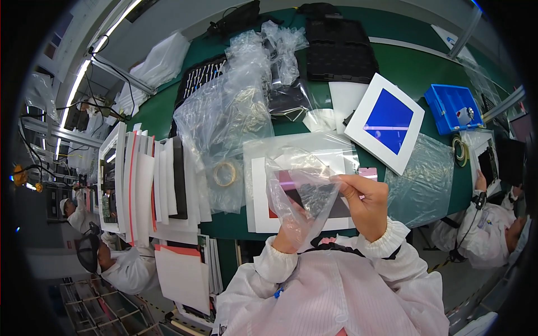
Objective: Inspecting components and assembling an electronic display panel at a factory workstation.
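Note:
My right hand (367,200) pinches the upper edge of a clear plastic bag (314,204) between thumb and fingers. My left hand (293,228) is at the lower left of this bag, its fingers showing only dimly through the film; they seem curled on it. The bag hangs creased between both hands. Below them, at the table's near edge, lies a flat white-framed panel (259,193) with a dark, reflective middle, largely covered by the bag and my hands. A small pinkish card (367,173) lies just beyond my right hand.
To the right lie a white-framed blue screen (390,120), a clear plastic sheet (421,182) and a blue bin (453,106). Left are crumpled plastic bags (230,109), a tape roll (225,173) and upright stacked panels (147,185). A black tray (341,53) lies behind. Co-workers sit on both sides.

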### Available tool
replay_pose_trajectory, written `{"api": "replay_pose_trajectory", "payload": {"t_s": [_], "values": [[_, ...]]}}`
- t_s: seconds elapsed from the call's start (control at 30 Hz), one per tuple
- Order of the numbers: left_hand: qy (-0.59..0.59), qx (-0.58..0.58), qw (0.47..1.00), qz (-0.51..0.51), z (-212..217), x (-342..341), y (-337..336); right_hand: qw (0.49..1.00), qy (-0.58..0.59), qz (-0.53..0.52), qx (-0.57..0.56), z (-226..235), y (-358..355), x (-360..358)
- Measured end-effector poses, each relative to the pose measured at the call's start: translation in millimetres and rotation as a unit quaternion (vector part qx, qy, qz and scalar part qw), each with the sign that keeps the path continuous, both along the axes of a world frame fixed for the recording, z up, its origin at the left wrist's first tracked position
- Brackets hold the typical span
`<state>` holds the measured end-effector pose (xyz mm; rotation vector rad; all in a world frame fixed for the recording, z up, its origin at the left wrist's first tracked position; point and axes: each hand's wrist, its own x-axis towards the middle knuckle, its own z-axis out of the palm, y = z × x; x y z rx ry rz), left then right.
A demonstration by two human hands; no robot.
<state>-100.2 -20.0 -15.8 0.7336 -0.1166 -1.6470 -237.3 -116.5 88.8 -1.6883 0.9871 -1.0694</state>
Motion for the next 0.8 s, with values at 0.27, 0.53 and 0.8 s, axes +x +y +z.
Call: {"api": "replay_pose_trajectory", "payload": {"t_s": [0.27,0.53,0.8], "values": [[-0.079,-0.070,0.991,-0.086,-33.4,6.7,3.4,0.993,0.011,0.054,-0.103,19.0,8.1,8.2],[0.045,-0.064,0.996,0.041,10.0,7.0,2.8,0.996,-0.014,0.083,0.042,9.5,5.5,-6.5],[-0.248,-0.049,0.964,0.086,-2.8,21.0,0.9,0.962,0.200,0.155,-0.106,5.4,-0.6,-9.2]]}}
